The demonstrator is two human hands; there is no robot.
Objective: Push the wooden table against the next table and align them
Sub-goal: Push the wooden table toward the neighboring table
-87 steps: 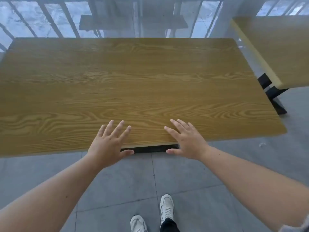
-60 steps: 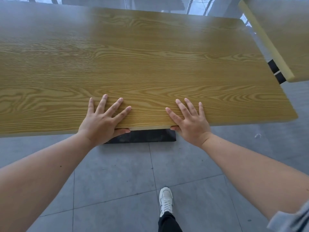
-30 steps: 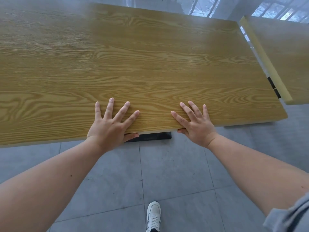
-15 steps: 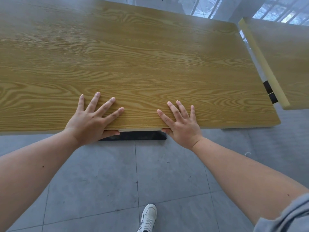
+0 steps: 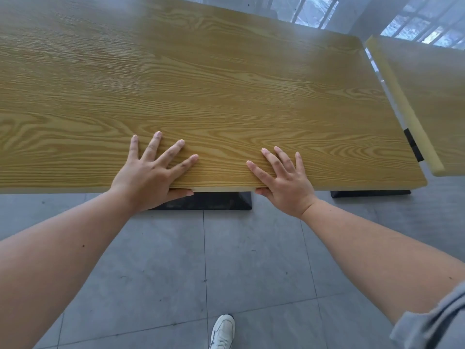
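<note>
A long wooden table [image 5: 226,91] with yellow-brown grain fills the upper part of the head view. My left hand [image 5: 151,172] lies on its near edge, fingers spread straight on the top and the thumb tucked under the edge. My right hand [image 5: 284,180] holds the same edge a little to the right in the same way, its thumb below the board. Both forearms reach in from the bottom corners.
A second wooden table [image 5: 427,96] stands close on the right, with a narrow gap between the two tops. Black table bases [image 5: 214,201] sit on the grey tiled floor. My white shoe [image 5: 222,332] shows at the bottom. Windows lie beyond the far edge.
Both hands came down from hovering onto the table's near edge and have kept hold of it. The gap to the right-hand table has narrowed, and the view has shifted right.
</note>
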